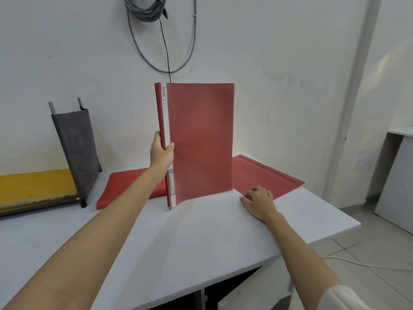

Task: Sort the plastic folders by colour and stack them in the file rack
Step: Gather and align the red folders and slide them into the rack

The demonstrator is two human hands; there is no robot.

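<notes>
A bundle of red plastic folders (201, 142) stands upright on its lower edge on the white table (178, 242). My left hand (161, 154) grips the bundle by its white spine strip, thumb in front and fingers behind. My right hand (259, 201) rests flat on the table with spread fingers, its fingertips at the edge of a red folder (266, 175) that lies flat at the right. Another red folder stack (125, 186) lies flat behind my left forearm. At the left stands the grey file rack (76, 151), with yellow folders (35, 184) in it.
The table meets the white wall at the back, and its right edge (335, 233) drops to a tiled floor. A coil of grey cable (145, 10) hangs on the wall above the folders. A white cord (357, 264) lies on the floor at the right.
</notes>
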